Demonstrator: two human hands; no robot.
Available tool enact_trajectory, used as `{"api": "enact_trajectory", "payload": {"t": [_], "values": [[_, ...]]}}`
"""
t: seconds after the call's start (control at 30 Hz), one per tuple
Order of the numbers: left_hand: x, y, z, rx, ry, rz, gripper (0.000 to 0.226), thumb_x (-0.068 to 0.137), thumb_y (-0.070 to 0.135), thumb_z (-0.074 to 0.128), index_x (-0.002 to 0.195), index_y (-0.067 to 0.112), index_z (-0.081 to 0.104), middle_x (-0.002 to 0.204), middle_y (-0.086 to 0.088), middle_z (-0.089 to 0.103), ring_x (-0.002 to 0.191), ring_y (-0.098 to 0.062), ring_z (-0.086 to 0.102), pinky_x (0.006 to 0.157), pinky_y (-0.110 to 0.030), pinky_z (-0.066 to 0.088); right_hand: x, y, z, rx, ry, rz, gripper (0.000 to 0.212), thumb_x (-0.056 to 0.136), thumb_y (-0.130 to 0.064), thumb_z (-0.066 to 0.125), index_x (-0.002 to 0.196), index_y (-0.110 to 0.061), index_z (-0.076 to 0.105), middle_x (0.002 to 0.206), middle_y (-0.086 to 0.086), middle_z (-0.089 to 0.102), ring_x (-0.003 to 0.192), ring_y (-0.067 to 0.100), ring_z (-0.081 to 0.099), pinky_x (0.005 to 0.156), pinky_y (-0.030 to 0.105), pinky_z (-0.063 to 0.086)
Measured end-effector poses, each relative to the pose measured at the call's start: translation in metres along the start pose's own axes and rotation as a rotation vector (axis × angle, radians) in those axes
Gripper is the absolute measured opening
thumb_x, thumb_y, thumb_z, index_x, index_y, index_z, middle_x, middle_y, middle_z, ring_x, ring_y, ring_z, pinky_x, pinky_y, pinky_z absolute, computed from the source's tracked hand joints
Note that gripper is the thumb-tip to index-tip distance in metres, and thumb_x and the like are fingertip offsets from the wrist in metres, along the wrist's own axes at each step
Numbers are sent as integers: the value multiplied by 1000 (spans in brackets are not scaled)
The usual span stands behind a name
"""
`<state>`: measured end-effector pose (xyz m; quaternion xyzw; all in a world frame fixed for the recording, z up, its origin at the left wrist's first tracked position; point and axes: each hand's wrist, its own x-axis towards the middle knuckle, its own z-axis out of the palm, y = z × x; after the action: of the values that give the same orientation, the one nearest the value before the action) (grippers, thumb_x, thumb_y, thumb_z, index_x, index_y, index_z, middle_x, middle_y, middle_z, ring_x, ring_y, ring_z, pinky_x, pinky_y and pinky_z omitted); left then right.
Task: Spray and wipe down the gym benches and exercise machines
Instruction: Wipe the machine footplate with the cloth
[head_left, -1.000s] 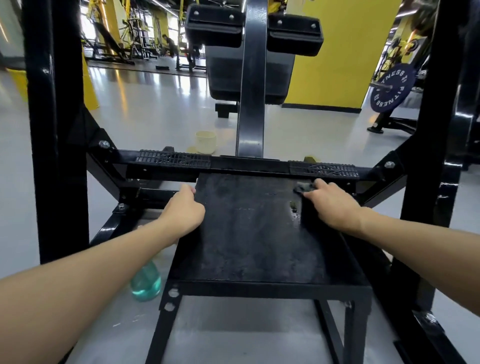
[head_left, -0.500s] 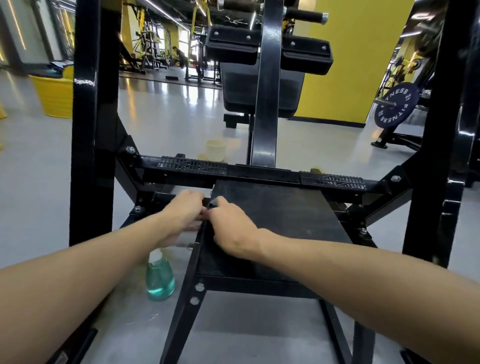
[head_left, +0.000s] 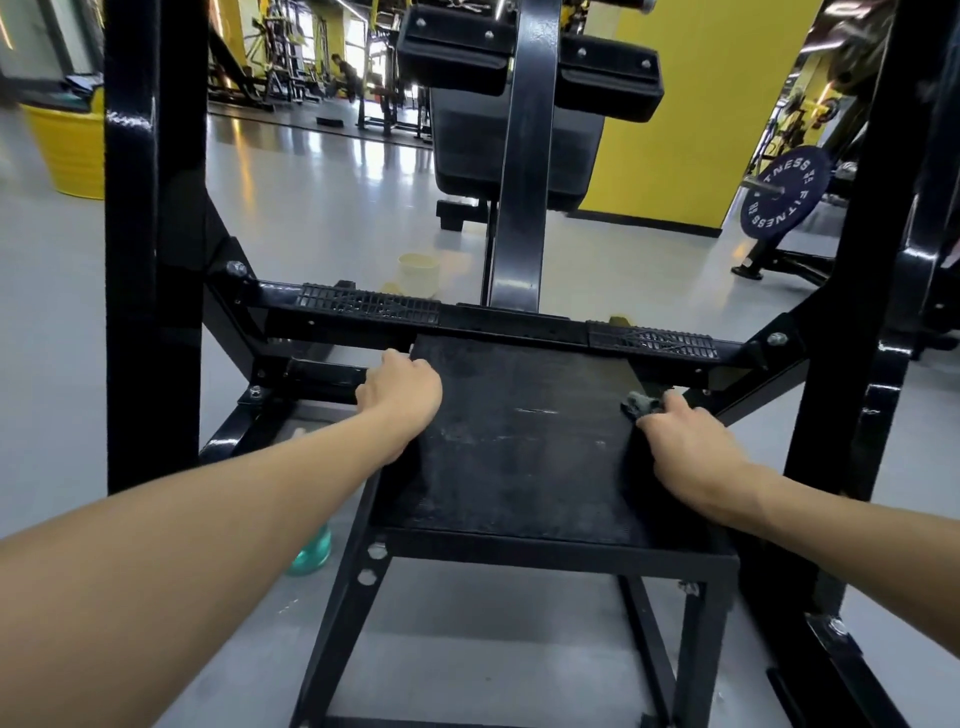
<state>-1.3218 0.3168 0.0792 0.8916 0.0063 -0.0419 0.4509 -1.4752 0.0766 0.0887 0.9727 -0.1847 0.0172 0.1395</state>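
While the right hand (head_left: 691, 452) pinches a small dark grey cloth (head_left: 640, 404) against the right rim of the machine's black platform (head_left: 519, 457), the left hand (head_left: 402, 395) sits at the opposite rim, near the far left corner. Its fingers are curled down over the edge and grip it. The cloth is bunched and peeks out just beyond the right fingertips, touching the platform surface, which is scuffed and dusty grey in patches.

A teal spray bottle (head_left: 311, 553) stands on the grey floor (head_left: 337, 223) just beside the platform's left leg, mostly hidden behind the left forearm. Beyond the platform runs a black crossbar (head_left: 519, 317) with ribbed treads, and a black upright post (head_left: 522, 182) rises from its middle. A cream tub (head_left: 418, 274) sits on the floor behind the crossbar. A dark weight plate (head_left: 784, 195) lettered FITNESS is far right, before a yellow wall (head_left: 701, 114).
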Motion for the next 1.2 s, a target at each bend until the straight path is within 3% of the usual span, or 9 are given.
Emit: {"api": "enact_trajectory", "payload": {"t": [0.13,0.27,0.37,0.5,0.73,0.9,0.97,1.07,1.2], "values": [[4,-4,-5,-56,-20,12,39,103,20,29,129,1,51,126,-19,60,115,-38,57,87,-40,46,-7,-62,-20,115,7,-33,27,88,2,48,110,-6,62,113,17,45,94,42,63,76,44,51],[3,-9,-24,-347,-172,26,27,103,16,34,89,13,56,96,-13,55,68,-19,50,61,-29,40,-10,-142,-42,236,47,-173,27,90,2,48,113,-5,61,119,18,45,96,43,62,75,42,50],[-3,-14,-42,-465,-263,-89,28,103,21,33,82,17,51,83,-6,55,63,-16,44,56,-26,37,-14,-201,-53,338,90,-311,29,90,-1,52,118,-5,60,121,17,45,98,41,59,69,39,42],[1,-32,-68,-461,-245,-142,27,101,27,37,88,14,56,85,-13,61,71,-24,54,60,-26,44,-15,-245,-59,500,87,-550,38,86,-1,53,121,-9,63,120,17,47,97,40,57,74,39,49],[19,-93,-95,-312,-109,-237,20,100,13,36,109,10,55,88,-9,59,73,-22,52,61,-30,40,28,-248,-56,611,76,-583,37,88,-2,47,116,-16,67,110,12,49,95,39,58,84,46,52],[31,-137,-78,5,-119,-245,16,96,9,45,82,16,46,78,-11,47,67,-24,39,58,-31,38,49,-258,-45,577,39,-652,41,89,0,46,116,-21,68,109,6,47,92,32,57,82,42,52],[35,-151,-70,121,-98,-261,13,93,17,57,82,10,53,72,-8,45,64,-27,51,50,-27,34,57,-261,-43,586,27,-665,42,90,-1,45,118,-23,67,110,5,47,93,30,57,83,41,51],[41,-165,-57,229,-71,-270,39,90,33,69,114,4,58,94,-12,62,85,-26,61,51,-28,35,69,-264,-37,604,3,-668,44,89,-1,44,118,-24,68,109,3,47,93,29,57,81,38,49],[51,-190,-38,187,-82,-246,43,89,31,73,118,10,50,108,-7,61,91,-21,58,69,-27,44,88,-264,-35,566,37,-729,41,90,-5,45,116,-27,68,108,1,47,94,28,58,82,39,50]]}}
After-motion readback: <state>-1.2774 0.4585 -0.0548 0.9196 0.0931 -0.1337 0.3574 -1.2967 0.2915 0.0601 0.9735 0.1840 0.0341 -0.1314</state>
